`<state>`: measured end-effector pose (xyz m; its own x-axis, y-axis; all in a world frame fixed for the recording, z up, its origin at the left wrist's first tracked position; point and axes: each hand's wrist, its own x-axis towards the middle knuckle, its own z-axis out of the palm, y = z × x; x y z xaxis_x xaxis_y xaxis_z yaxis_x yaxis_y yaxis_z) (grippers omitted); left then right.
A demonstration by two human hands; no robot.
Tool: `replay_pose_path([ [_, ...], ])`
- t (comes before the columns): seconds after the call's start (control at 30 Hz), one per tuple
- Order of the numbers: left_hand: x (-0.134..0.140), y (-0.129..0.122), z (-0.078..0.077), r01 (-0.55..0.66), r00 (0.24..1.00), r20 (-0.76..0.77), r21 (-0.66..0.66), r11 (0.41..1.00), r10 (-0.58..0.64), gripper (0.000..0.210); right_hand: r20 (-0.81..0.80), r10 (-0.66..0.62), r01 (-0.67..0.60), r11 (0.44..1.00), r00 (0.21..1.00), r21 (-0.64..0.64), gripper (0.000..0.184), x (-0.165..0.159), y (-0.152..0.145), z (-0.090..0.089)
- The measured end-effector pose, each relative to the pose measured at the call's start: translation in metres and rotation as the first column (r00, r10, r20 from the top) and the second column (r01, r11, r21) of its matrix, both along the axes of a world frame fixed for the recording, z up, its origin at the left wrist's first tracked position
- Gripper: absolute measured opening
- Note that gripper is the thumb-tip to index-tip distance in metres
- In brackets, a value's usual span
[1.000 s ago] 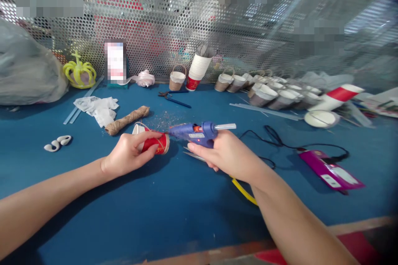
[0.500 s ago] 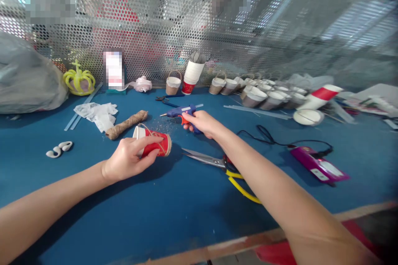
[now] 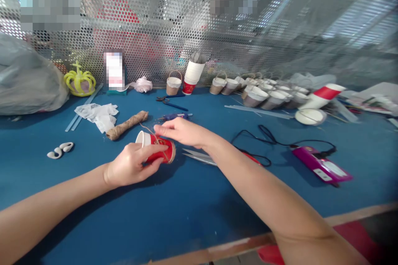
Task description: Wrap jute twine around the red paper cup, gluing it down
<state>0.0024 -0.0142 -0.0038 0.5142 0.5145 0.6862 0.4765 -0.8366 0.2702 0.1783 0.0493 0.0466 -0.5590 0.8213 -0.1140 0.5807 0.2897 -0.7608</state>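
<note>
Since half a second ago the right hand (image 3: 183,131) has let go of the blue glue gun (image 3: 173,116), which now lies on the blue counter (image 3: 186,211) just behind it, and has come back to the red paper cup (image 3: 157,151). Its fingertips pinch the thin twine (image 3: 148,131) at the cup's side, so the hand is narrow, closed on the string and touching the cup. The left hand (image 3: 132,166) is wrapped around the cup from below and the near side, thumb across its red wall, holding it tipped on its side with the white mouth facing left and the base to the right. The cup sits low over the counter, near its middle.

Scissors (image 3: 199,156) lie just to the right of the cup, partly under the right forearm. A roll of jute twine (image 3: 127,124) lies behind the cup to the left, beside crumpled white plastic (image 3: 98,114). A stack of white cups (image 3: 192,74) stands by the perforated metal screen (image 3: 149,20), with a row of wrapped cups (image 3: 267,96) to its right. A purple device (image 3: 321,165) with a black cable lies well to the right.
</note>
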Motion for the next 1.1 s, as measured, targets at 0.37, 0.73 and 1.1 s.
replay_pose_path([
  [0.37, 0.001, -0.001, 0.005, 0.006, 0.979, 0.188, -0.425, 0.905, 0.082, 0.027, -0.523, -0.276, 0.075, 0.925, 0.806, -0.373, 0.013, 0.0, -0.011, 0.003],
  [0.73, 0.003, 0.004, -0.001, 0.134, 0.889, 0.397, -0.702, 0.699, 0.229, 0.033, -0.567, -0.332, 0.193, 0.937, 0.754, -0.291, 0.018, 0.009, -0.003, -0.003],
  [1.1, 0.004, 0.0, 0.002, 0.124, 0.898, 0.399, -0.636, 0.762, 0.188, 0.028, -0.523, -0.356, 0.237, 0.93, 0.774, -0.283, 0.014, 0.009, -0.003, -0.008],
])
